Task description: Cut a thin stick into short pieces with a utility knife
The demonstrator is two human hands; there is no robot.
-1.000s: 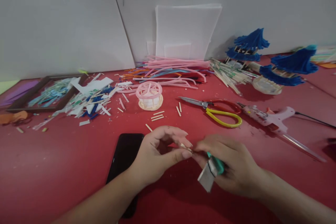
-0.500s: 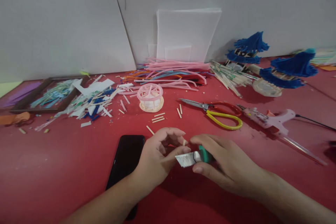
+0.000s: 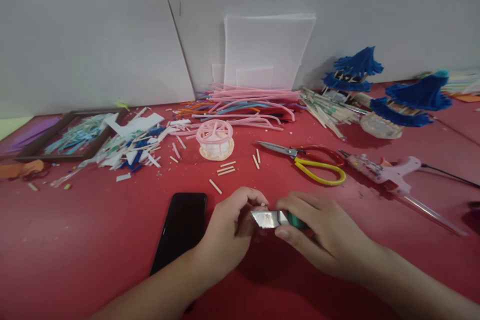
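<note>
My right hand [image 3: 318, 232] is closed round the green handle of a utility knife [image 3: 267, 219], its broad blade pointing left. Just left of the blade, my left hand [image 3: 232, 225] pinches a small wooden stick [image 3: 263, 205], of which only a pale tip shows between the fingers. The blade lies in front of the left fingertips; whether it touches the stick I cannot tell. Beyond the hands, several short cut sticks [image 3: 226, 171] lie on the red table [image 3: 112, 240]. Behind them stands a small round model [image 3: 214, 139] with a pink ring on top and a pale base.
A black phone [image 3: 182, 225] lies beside my left hand. Scissors [image 3: 318, 170] and a pink glue gun [image 3: 393, 172] are at the right, near blue-roofed models [image 3: 410, 100]. Pink strips [image 3: 255, 94] and a scrap pile [image 3: 138, 145] spread along the back.
The knife blade has risen slightly and turned more level, closer to the left fingertips. My left fingers have curled in, so less of the stick shows.
</note>
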